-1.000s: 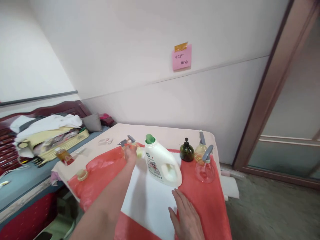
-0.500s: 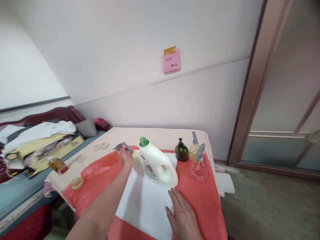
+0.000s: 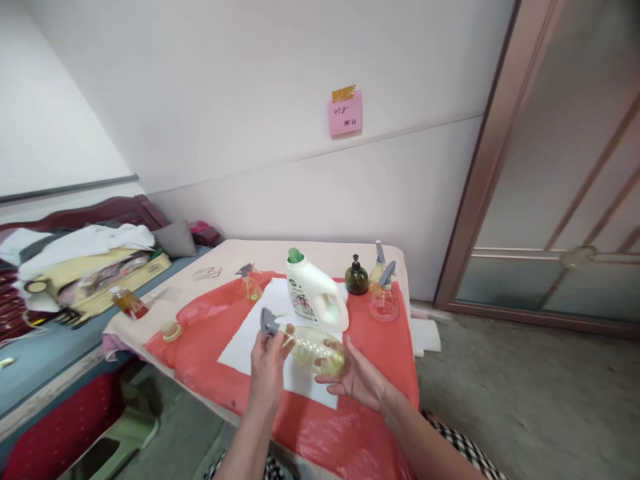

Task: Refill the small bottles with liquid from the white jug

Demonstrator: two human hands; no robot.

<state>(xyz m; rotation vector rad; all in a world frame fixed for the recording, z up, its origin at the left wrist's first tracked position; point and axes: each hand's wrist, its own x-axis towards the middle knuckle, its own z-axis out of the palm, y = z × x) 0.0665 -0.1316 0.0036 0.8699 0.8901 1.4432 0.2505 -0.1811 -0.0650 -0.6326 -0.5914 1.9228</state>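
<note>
Tilted on its side above the white sheet (image 3: pixel 245 350) is a clear yellowish spray bottle (image 3: pixel 305 347) with a grey trigger head. My left hand (image 3: pixel 270 363) grips it by the neck, just below the head. Around its base curl the fingers of my right hand (image 3: pixel 353 373), partly hidden behind the clear plastic. A large white detergent jug (image 3: pixel 313 290) with a green spout stands on the sheet just beyond the bottle. Farther left, another spray bottle (image 3: pixel 251 287) with a grey head stands on the red cover (image 3: pixel 210 320).
At the right stand a dark green pump bottle (image 3: pixel 357 277), a pinkish round spray bottle (image 3: pixel 384 303) and a yellowish spray bottle (image 3: pixel 376 275). A tape roll (image 3: pixel 171 331) and an amber bottle (image 3: pixel 129 302) lie left. A red-seated stool (image 3: pixel 75 417) is below the table's left side.
My left hand has come back from the far left with the spray bottle. My right hand has gone from open over the table to holding the bottle's base.
</note>
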